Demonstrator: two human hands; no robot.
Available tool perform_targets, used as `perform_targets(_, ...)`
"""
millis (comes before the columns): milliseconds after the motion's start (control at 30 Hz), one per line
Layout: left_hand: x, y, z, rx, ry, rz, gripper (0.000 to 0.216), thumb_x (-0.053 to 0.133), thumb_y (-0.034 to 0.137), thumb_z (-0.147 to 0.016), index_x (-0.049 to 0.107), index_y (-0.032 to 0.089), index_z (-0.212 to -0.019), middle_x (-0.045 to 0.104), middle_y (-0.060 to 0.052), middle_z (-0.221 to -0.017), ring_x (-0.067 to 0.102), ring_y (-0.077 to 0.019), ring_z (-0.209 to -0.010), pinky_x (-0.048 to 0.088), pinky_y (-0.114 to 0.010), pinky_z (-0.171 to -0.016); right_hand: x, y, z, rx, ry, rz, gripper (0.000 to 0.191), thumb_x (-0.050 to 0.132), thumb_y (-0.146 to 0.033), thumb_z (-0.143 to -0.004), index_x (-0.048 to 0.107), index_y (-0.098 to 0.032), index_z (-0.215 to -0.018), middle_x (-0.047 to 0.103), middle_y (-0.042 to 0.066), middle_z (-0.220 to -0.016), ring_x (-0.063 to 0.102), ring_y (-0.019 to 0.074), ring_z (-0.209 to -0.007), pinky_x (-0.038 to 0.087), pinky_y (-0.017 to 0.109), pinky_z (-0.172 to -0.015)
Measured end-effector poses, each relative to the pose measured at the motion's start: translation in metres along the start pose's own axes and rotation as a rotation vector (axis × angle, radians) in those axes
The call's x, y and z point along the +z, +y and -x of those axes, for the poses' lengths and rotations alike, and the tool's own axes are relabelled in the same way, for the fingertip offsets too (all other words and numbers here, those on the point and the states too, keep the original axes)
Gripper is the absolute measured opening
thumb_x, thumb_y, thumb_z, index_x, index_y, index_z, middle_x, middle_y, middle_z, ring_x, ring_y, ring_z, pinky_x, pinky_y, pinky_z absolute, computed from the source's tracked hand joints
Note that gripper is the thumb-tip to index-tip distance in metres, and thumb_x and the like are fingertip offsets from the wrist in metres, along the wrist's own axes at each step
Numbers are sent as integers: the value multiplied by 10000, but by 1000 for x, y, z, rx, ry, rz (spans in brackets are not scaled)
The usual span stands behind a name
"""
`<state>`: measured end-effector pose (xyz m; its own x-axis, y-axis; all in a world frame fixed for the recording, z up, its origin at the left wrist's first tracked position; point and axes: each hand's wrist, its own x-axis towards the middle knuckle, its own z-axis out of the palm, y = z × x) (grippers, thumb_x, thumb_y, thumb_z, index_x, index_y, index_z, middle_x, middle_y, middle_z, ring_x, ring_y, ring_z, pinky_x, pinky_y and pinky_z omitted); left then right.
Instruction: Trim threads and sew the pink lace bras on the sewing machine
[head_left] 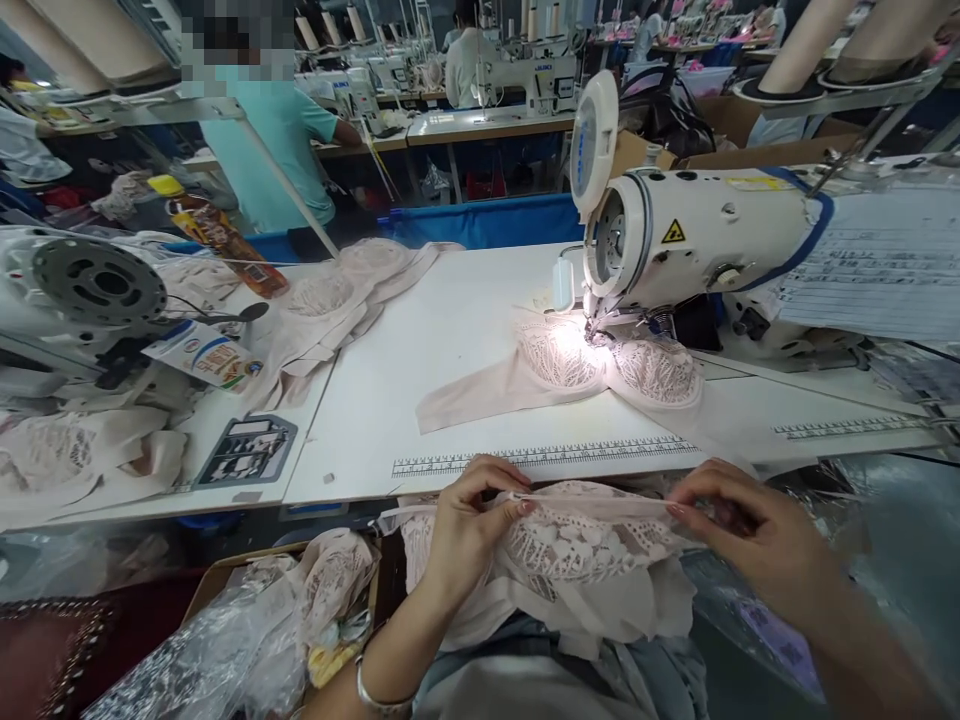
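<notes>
A pale pink lace bra (592, 540) lies across my lap, below the table's front edge. Its upper edge is drawn out in a thin straight line between my two hands. My left hand (474, 520) pinches that edge between thumb and fingers at one end. At the other end my right hand (750, 525) grips the edge with its fingertips closed. Another pale pink bra (651, 372) lies on the white table under the needle of the sewing machine (690, 235), lit by its lamp. One wing of this bra stretches left over the tabletop.
A printed ruler (540, 456) runs along the table's front edge. Bra pieces (330, 300), a drink bottle (225, 235) and a small packet (206, 355) lie on the left. A box with plastic bags (247, 620) stands at lower left. A person (262, 150) sits beyond the table.
</notes>
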<state>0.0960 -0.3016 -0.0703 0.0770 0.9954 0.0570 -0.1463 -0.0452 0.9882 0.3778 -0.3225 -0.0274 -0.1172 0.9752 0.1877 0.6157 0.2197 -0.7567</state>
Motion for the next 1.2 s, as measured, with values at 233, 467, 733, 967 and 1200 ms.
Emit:
perform_targets(233, 3, 22, -7, -107, -460, 139, 209, 852, 315, -764, 702, 189, -837, 652, -65, -948, 622, -201, -899, 499, -313, -826, -42, -8, -5, -137, -237, -295, 318, 655, -515, -898, 656, -277, -687, 534, 36, -574, 516, 189, -527, 422, 342, -481)
perform_targets(467, 47, 45, -15, 142, -688, -182, 203, 768, 357, -851, 688, 172, -873, 650, -72, -908, 603, -201, -883, 467, -290, -804, -11, -56, -12, -83, -325, -18, 185, 655, -315, -908, 646, -246, -736, 601, 18, -723, 545, 138, -595, 396, 249, -476)
perform_targets(733, 56, 28, -18, 63, -587, -62, 304, 720, 399, -886, 678, 169, -691, 590, -42, -764, 569, -165, -746, 425, -268, -704, -14, -22, -2, -77, -209, -42, 236, 721, -445, -860, 600, -248, -908, 536, -36, -659, 429, 109, -506, 349, 227, -445)
perform_targets(967, 56, 32, -21, 44, -564, -63, 390, 732, 496, -855, 676, 166, -654, 577, -39, -734, 550, -159, -721, 414, -273, -691, -18, -18, -2, -109, -276, -217, 153, 691, -371, -899, 635, -228, -893, 710, 62, -911, 638, 173, -750, 503, 262, -617)
perform_targets(1200, 57, 30, -22, 37, -553, -64, 356, 742, 464, -856, 680, 169, -665, 579, -39, -742, 551, -159, -720, 420, -274, -689, -15, -25, 4, -62, -190, -206, 181, 669, -404, -906, 619, -235, -950, 719, 76, -928, 655, 181, -732, 535, 278, -608)
